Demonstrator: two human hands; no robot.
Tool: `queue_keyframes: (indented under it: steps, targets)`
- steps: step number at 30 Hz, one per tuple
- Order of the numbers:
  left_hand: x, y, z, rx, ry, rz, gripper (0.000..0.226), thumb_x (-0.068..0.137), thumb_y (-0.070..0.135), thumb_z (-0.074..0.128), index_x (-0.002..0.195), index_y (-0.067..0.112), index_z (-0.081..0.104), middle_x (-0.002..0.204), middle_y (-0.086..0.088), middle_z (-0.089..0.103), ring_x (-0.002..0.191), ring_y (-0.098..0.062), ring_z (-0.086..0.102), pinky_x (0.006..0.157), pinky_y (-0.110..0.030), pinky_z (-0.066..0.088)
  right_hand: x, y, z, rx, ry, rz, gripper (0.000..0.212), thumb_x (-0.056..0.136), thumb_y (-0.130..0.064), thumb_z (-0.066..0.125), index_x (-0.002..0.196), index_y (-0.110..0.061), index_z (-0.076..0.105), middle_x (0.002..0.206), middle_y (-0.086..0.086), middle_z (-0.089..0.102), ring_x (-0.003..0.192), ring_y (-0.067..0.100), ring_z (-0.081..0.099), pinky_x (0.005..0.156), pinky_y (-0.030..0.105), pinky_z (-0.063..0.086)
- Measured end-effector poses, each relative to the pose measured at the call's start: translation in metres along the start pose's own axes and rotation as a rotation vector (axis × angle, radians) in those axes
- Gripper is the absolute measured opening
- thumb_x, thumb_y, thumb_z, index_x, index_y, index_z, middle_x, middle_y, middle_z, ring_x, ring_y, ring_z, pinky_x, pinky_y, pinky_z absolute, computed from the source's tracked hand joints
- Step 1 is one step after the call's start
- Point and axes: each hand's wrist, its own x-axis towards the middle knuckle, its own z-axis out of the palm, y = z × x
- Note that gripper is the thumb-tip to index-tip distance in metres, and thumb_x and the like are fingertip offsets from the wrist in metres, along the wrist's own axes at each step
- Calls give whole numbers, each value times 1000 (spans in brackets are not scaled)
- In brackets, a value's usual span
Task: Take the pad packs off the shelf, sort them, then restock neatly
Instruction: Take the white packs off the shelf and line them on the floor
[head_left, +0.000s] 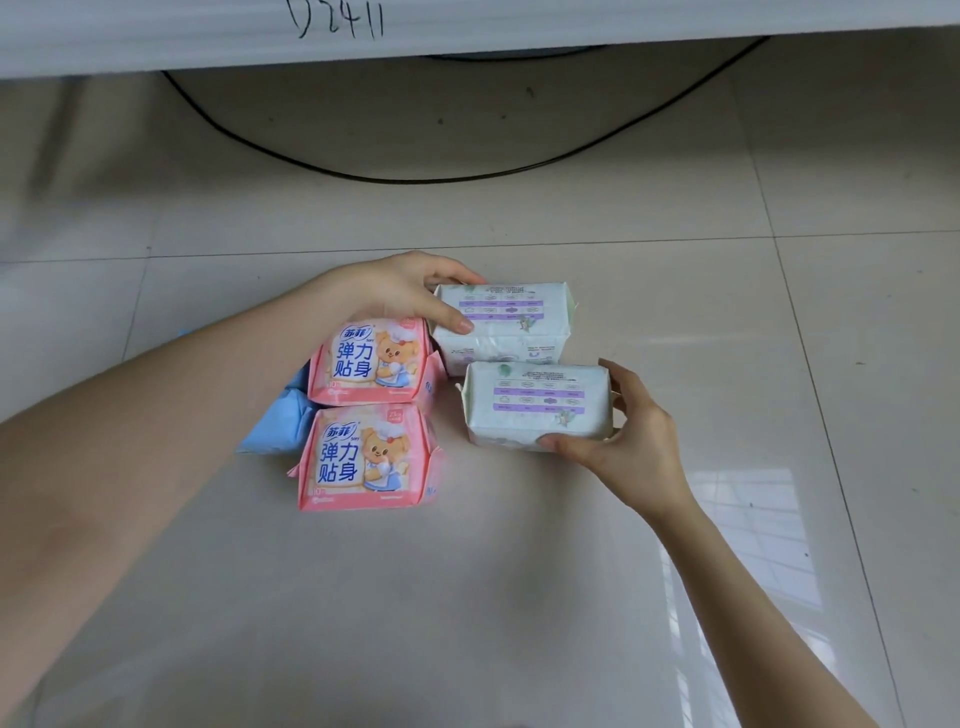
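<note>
Several pad packs lie on the tiled floor. Two pink packs with a bear picture sit one behind the other, the far pink pack (376, 364) and the near pink pack (366, 457). Blue packs (283, 421) lie to their left, partly hidden by my left forearm. To the right are two pale green-white packs with purple labels. My left hand (405, 291) grips the left end of the far white pack (511, 322). My right hand (631, 436) holds the right end of the near white pack (537, 405), thumb under its front edge.
A white shelf edge (467, 31) with handwritten marks spans the top of the view. Under it a black cable (415, 179) curves across the floor. Beige floor tiles (519, 597) extend in front of the packs and to the right.
</note>
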Motion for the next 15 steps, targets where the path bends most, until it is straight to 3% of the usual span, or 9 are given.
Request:
queue_keyframes:
  steps: [4, 10, 15]
  targets:
    - [0, 2, -2, 15, -22, -9, 56, 76, 15, 81, 124, 30, 59, 123, 9, 63, 109, -9, 63, 91, -31, 54, 4, -3, 11, 25, -23, -36, 99, 55, -34, 94, 140, -20, 45, 109, -37, 51, 99, -26, 47, 76, -4, 38]
    - [0, 4, -2, 51, -51, -6, 52, 72, 17, 83, 113, 38, 60, 122, 11, 61, 105, -6, 64, 84, -31, 57, 4, -7, 21, 54, -39, -64, 89, 55, -28, 94, 133, -24, 52, 109, -33, 58, 99, -18, 54, 76, -2, 39]
    - [0, 3, -2, 84, -44, -7, 55, 72, 18, 84, 117, 35, 59, 122, 11, 60, 110, -9, 62, 94, -38, 54, 3, -10, 23, 36, -37, -56, 89, 56, -29, 94, 133, -24, 51, 110, -32, 58, 100, -19, 53, 75, -3, 38]
